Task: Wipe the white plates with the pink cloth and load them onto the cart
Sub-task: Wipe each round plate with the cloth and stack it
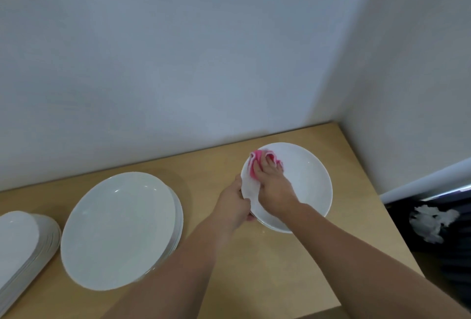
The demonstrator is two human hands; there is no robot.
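A white plate point(308, 186) is held tilted just above the wooden table point(267, 267) near the right corner. My left hand point(235, 204) grips its left rim, thumb on top and fingers underneath. My right hand point(272, 181) presses a pink cloth point(257, 159) against the plate's upper left inside, fingers spread over the cloth. A stack of large white plates point(117, 232) sits to the left on the table. Another stack of white plates point(23, 244) lies at the far left edge, partly cut off.
Pale walls meet in a corner behind the table. To the right of the table there is a dark area with a crumpled clear plastic bag point(430, 224) and a white rail point(428, 178). No cart is clearly in view.
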